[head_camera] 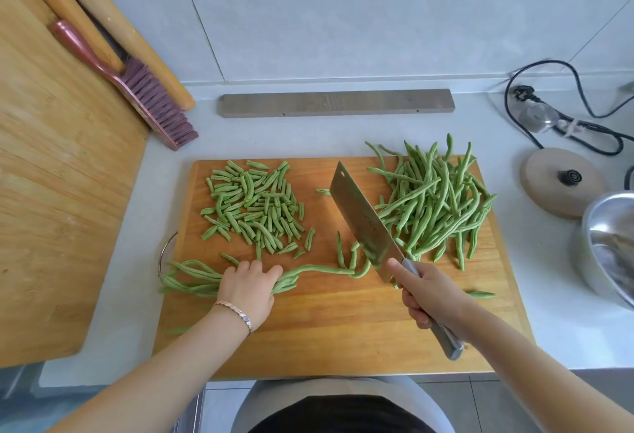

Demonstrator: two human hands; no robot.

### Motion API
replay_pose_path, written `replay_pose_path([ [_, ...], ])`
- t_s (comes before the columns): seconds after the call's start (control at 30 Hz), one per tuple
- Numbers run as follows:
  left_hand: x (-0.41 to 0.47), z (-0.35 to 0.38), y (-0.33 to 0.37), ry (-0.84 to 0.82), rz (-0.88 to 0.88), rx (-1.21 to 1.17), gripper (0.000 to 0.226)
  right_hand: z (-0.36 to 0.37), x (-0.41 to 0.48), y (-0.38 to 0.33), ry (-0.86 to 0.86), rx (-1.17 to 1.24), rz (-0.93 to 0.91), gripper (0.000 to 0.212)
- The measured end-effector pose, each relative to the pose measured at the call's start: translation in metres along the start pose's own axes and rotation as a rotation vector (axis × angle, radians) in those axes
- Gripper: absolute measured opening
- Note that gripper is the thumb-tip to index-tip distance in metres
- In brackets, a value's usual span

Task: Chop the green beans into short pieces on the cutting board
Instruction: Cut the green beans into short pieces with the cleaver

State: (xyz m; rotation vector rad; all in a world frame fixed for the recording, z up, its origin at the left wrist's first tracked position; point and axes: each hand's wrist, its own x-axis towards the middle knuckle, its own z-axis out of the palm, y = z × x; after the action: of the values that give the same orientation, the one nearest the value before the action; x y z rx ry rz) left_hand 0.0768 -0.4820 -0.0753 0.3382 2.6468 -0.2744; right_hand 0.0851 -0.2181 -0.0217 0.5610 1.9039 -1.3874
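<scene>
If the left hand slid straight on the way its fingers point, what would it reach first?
The left hand, pinning a bunch of long beans, points up the cutting board. It would likely meet a stray cut piece first, then the pile of chopped pieces.

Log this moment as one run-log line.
left hand: pinning bean bundle | right hand: cleaver raised | cut pile left | whole beans right

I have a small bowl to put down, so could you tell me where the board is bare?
Bare: the cutting board's near strip, between the forearms. Crowded: chopped pieces far left, whole beans far right, cleaver between.
</scene>
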Motion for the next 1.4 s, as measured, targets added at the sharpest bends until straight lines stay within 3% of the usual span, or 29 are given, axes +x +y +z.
replay_pose_path([
  [0.3,-0.010,0.003,-0.022,-0.039,0.053,-0.025,0.040,0.041,0.006,0.013,-0.033,0.045,-0.027,0.039],
  [0.77,0.023,-0.007,0.047,0.031,0.055,-0.133,0.045,0.011,0.013,0.021,0.107,0.097,-0.009,0.037],
  [0.97,0.027,-0.008,0.051,0.031,0.106,-0.325,0.061,0.008,0.009,0.018,0.114,0.129,-0.047,0.037],
  [1.17,0.035,-0.018,0.051,0.111,0.135,-0.230,0.027,0.007,0.004,0.002,0.119,0.107,-0.118,0.039],
  [1.27,0.034,-0.023,0.055,0.125,0.237,-0.121,0.025,0.005,0.000,0.000,0.123,0.076,-0.139,0.039],
  [1.4,0.034,-0.028,0.062,0.134,0.193,-0.045,0.027,0.002,-0.003,0.003,0.124,0.050,-0.150,0.039],
])
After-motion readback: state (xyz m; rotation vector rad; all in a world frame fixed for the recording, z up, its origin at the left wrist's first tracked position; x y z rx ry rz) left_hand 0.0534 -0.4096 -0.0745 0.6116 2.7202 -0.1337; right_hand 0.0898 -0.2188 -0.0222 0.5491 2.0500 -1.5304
